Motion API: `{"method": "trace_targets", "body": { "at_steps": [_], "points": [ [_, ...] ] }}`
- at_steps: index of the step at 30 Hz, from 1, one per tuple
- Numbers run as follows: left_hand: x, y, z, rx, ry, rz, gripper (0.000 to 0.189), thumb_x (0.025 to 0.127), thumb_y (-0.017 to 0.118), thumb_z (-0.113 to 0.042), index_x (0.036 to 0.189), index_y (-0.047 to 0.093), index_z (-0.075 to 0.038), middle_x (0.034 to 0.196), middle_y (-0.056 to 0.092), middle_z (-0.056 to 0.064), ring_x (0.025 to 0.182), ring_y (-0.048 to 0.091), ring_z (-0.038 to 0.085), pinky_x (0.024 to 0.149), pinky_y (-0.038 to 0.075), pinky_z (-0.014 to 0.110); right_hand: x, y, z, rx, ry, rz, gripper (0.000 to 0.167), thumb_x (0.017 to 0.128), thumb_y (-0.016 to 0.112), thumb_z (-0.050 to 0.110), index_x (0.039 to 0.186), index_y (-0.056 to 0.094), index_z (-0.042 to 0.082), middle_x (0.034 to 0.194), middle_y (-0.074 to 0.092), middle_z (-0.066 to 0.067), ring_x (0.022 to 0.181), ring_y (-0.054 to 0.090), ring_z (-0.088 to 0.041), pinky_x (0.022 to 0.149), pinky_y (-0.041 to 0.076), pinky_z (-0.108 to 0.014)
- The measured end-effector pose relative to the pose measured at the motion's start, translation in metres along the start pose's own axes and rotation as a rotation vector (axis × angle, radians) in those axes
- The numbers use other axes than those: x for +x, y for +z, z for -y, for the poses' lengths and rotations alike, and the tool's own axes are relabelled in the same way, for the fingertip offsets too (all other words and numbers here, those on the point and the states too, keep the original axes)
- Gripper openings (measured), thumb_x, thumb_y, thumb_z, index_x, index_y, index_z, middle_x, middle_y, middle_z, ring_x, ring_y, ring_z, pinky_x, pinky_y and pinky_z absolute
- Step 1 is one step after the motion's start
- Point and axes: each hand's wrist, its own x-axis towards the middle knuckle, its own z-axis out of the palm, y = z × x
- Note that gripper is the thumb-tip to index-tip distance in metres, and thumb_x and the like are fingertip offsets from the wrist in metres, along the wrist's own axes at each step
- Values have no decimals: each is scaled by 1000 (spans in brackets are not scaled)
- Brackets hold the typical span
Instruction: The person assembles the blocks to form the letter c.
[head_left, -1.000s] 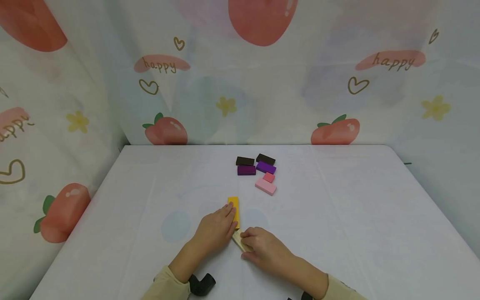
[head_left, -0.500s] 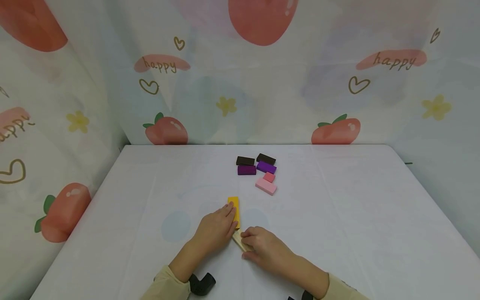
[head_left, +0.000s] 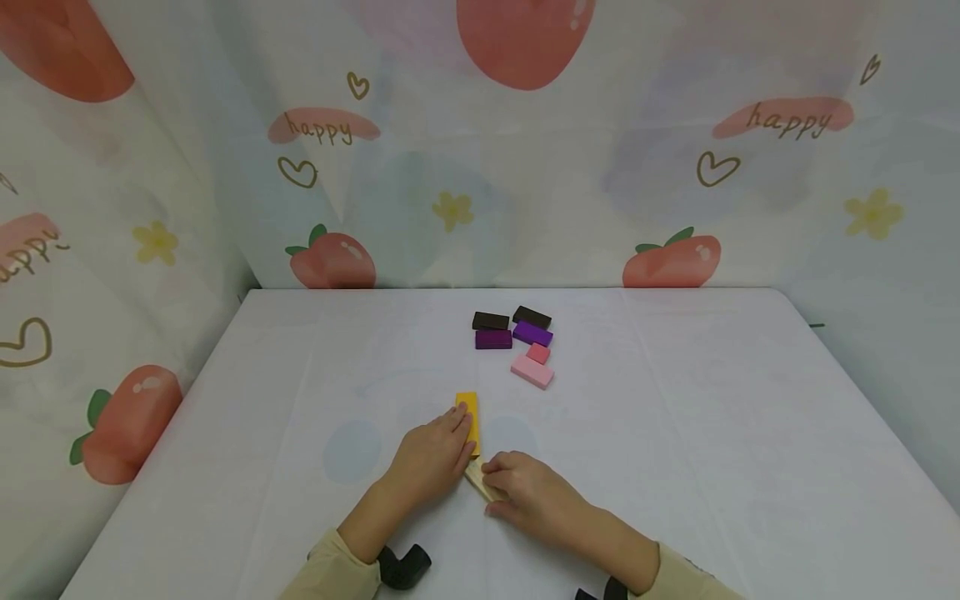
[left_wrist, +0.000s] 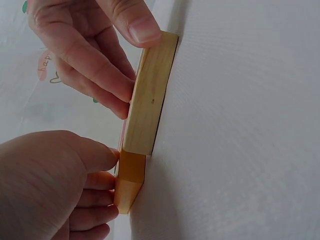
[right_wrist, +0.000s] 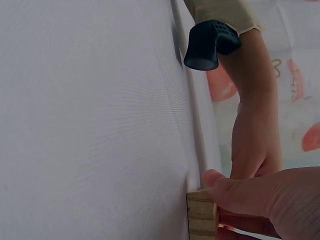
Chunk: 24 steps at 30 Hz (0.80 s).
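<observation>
On the white table lies a yellow block (head_left: 468, 425), with the fingertips and thumb of my left hand (head_left: 429, 458) resting along its top. A plain wooden block (head_left: 480, 480) lies at its near end, turned at an angle, and the two meet end to corner. My right hand (head_left: 534, 498) grips this wooden block, thumb at its near end and curled fingers over its top. In the left wrist view the wooden block (left_wrist: 150, 95) shows its long side and partly covers the yellow block (left_wrist: 131, 175). The right wrist view shows the wooden block's end grain (right_wrist: 201, 215) below the thumb.
Farther back lie two black blocks (head_left: 491, 321), a dark purple block (head_left: 493, 340), a violet block (head_left: 532, 334), a small red-pink block (head_left: 537, 353) and a pink block (head_left: 532, 372). Black wrist mounts (head_left: 405, 567) sit by the sleeves. A printed curtain (head_left: 525, 183) borders the table.
</observation>
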Motion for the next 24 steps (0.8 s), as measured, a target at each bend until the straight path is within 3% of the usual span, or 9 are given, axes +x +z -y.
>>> {"method": "trace_targets", "body": {
  "at_steps": [11,20,24],
  "points": [
    [-1,2,1,-6,9,-33,42,92,54,-27,122,57,3,127,54,14,112,54,25,89,46,35,1,0,-2,34,53,-9,34,75,76,22,102,67,3,106,60,-2,95,56,-13,83,48,-26],
    [-1,5,2,-13,12,-19,42,92,54,-27,122,57,3,127,53,15,112,54,25,89,46,36,7,-15,-25,-11,88,-243,39,73,79,21,105,66,3,107,61,-5,101,57,-18,86,48,-33],
    [-1,4,1,-9,4,-1,43,93,53,-28,123,56,3,129,52,14,114,53,24,90,45,35,14,-24,-37,-25,155,-271,38,72,79,18,104,67,2,104,62,-4,99,58,-19,85,48,-33]
  ]
}}
